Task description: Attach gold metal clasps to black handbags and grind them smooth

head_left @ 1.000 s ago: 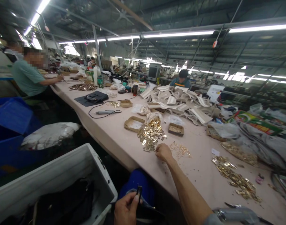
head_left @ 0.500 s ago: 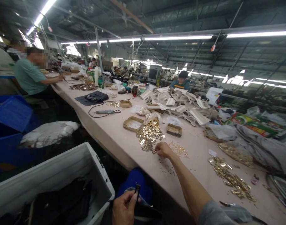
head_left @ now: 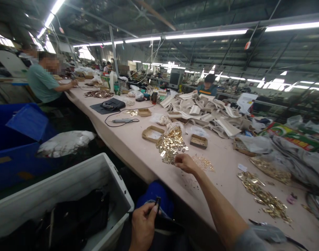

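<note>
Far left of the heap of gold-coloured, rectangular metal plates [head_left: 172,142] on the pale pink table [head_left: 138,153] stands a deep blue plastic bin [head_left: 15,170]. Next comes a long white plastic crate [head_left: 92,174] holding black articles, left of the heap and nearer the wearer. On the table, beyond the heap to its left, lie a flat black bag with a handle [head_left: 113,104] and a slim grey corded hand tool [head_left: 121,121].

Below the heap, off the table, the left hand [head_left: 143,221] pinches a dark, narrow strip [head_left: 157,202] upright between thumb and forefinger. A shallow brown cardboard tray [head_left: 149,138] sits just beside the heap's left side. At the heap's near right edge is the right hand [head_left: 184,163], fingers bunched at the plates; whether it grips one cannot be told. Right of the heap are a small brown cardboard box [head_left: 199,144], scattered tiny gold-coloured bits [head_left: 204,163] and, well apart, a second gold-coloured metal pile [head_left: 265,198].
</note>
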{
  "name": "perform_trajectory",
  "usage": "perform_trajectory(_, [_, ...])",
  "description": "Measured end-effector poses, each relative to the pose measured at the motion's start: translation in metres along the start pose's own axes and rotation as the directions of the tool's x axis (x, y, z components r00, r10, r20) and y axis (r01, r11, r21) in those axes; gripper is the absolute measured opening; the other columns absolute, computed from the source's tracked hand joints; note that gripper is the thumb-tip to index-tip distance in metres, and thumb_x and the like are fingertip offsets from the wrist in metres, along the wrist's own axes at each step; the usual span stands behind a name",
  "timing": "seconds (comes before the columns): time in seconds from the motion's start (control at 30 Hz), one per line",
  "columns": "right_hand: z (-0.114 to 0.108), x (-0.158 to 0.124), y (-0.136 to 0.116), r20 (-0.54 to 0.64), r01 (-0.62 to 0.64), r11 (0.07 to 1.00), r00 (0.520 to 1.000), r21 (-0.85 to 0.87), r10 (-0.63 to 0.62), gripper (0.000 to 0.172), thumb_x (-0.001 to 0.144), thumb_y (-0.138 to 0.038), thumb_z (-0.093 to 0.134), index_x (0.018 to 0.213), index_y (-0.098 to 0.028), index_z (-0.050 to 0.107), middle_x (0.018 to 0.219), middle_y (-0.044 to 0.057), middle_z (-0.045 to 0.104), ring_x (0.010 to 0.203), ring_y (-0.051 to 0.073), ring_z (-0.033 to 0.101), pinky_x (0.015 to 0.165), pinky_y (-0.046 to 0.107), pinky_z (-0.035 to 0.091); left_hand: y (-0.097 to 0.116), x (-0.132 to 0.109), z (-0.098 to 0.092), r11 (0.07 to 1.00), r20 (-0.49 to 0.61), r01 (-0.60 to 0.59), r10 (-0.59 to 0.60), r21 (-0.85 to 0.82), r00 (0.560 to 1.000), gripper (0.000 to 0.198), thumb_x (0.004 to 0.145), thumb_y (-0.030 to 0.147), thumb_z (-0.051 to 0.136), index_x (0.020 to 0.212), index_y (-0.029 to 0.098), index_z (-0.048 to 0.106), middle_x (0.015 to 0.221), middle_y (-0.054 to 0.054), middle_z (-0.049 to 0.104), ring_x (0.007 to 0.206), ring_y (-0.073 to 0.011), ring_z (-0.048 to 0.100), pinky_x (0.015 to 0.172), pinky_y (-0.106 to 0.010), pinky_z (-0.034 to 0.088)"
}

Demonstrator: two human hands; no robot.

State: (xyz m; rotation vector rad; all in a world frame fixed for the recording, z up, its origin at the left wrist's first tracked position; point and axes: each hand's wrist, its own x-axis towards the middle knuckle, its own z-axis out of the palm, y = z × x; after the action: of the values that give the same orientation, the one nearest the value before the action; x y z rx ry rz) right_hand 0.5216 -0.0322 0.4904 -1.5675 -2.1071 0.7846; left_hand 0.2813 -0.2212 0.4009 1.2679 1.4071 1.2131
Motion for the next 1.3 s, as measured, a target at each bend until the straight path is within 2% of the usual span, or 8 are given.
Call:
perform_trajectory(0.1, [0.018,-0.043,-0.027,-0.051,0.052,0.975,0.998,0.218,-0.042,0.038,0.088,-0.025,0.063,0.125,-0.020,0.069,0.077,-0.002,0.063,0.066,0.013,0.055,0.064,0.026,0.045,0.007,0.000,-0.001,1.000,-0.026,0.021,-0.021,-0.006,0.999,0.027,0.088,0.038,0.065,0.076,0.022,0.083,0.079,-0.005,0.081,0.082,-0.0258,0.075,0.080,-0.032,0.055])
perform_trajectory(0.27, [0.073,-0.121,-0.058,-0.129,0.029,0.710,0.988,0.703,0.087,0.028,0.084,-0.041,0.077,0.101,-0.019,0.077,0.076,0.002,0.065,0.064,0.016,0.060,0.061,0.029,0.050,0.010,-0.003,0.003,0.994,-0.071,0.089,-0.093,-0.064,0.993,0.024,0.087,0.036,0.068,0.089,0.020,0.086,0.079,-0.006,0.082,0.076,-0.0254,0.076,0.072,-0.032,0.059])
perform_trajectory(0.37, [0.107,-0.145,-0.064,-0.138,-0.017,0.601,0.968,0.799,0.211,0.046,0.084,-0.046,0.079,0.123,-0.023,0.072,0.082,0.001,0.066,0.065,0.016,0.062,0.061,0.030,0.054,0.011,-0.006,0.005,0.994,-0.074,0.081,-0.087,-0.079,0.993,0.026,0.087,0.037,0.069,0.095,0.019,0.085,0.078,-0.007,0.082,0.073,-0.0257,0.076,0.061,-0.030,0.059])
perform_trajectory(0.57, [0.133,-0.145,-0.063,-0.095,-0.055,0.605,0.973,0.794,0.212,0.045,0.088,-0.050,0.073,0.122,-0.020,0.071,0.084,0.003,0.064,0.067,0.018,0.065,0.061,0.032,0.059,0.014,-0.008,0.006,0.996,-0.047,0.071,-0.074,-0.063,0.996,0.030,0.087,0.039,0.069,0.101,0.020,0.085,0.062,-0.005,0.076,0.067,-0.0266,0.074,0.053,-0.029,0.057])
perform_trajectory(0.8, [0.130,-0.142,-0.058,-0.139,-0.086,0.826,0.971,0.557,0.195,0.034,0.089,-0.044,0.071,0.114,-0.022,0.076,0.083,0.003,0.069,0.067,0.017,0.060,0.057,0.027,0.047,0.018,-0.012,0.008,0.993,-0.051,0.093,-0.096,-0.068,0.994,0.030,0.086,0.040,0.069,0.097,0.018,0.086,0.055,-0.004,0.072,0.054,-0.0226,0.069,0.048,-0.027,0.052])
perform_trajectory(0.97, [0.127,-0.143,-0.062,-0.144,-0.083,0.662,0.949,0.745,0.280,0.041,0.085,-0.048,0.076,0.112,-0.017,0.074,0.074,0.003,0.068,0.061,0.017,0.061,0.056,0.029,0.052,0.021,-0.011,0.010,0.975,0.003,0.178,-0.180,-0.136,0.984,0.037,0.088,0.040,0.067,0.104,0.011,0.083,0.039,0.003,0.057,0.030,-0.0130,0.047,0.034,-0.022,0.033])
perform_trajectory(1.1, [0.130,-0.145,-0.068,-0.125,-0.099,0.550,0.926,0.829,0.355,0.045,0.081,-0.052,0.080,0.109,-0.017,0.072,0.076,0.003,0.069,0.059,0.018,0.065,0.052,0.029,0.056,0.021,-0.011,0.011,0.968,0.037,0.197,-0.193,-0.153,0.980,0.035,0.090,0.036,0.065,0.105,0.009,0.082,0.040,0.003,0.057,0.031,-0.0115,0.048,0.035,-0.020,0.032])
perform_trajectory(1.3, [0.138,-0.145,-0.077,-0.156,-0.136,0.598,0.898,0.790,0.412,0.043,0.080,-0.058,0.079,0.096,-0.019,0.070,0.074,0.004,0.069,0.057,0.019,0.066,0.051,0.027,0.054,0.017,-0.013,0.010,0.961,0.103,0.197,-0.179,-0.196,0.978,0.032,0.094,0.034,0.062,0.106,0.011,0.081,0.042,0.003,0.059,0.033,-0.0101,0.048,0.038,-0.019,0.037])
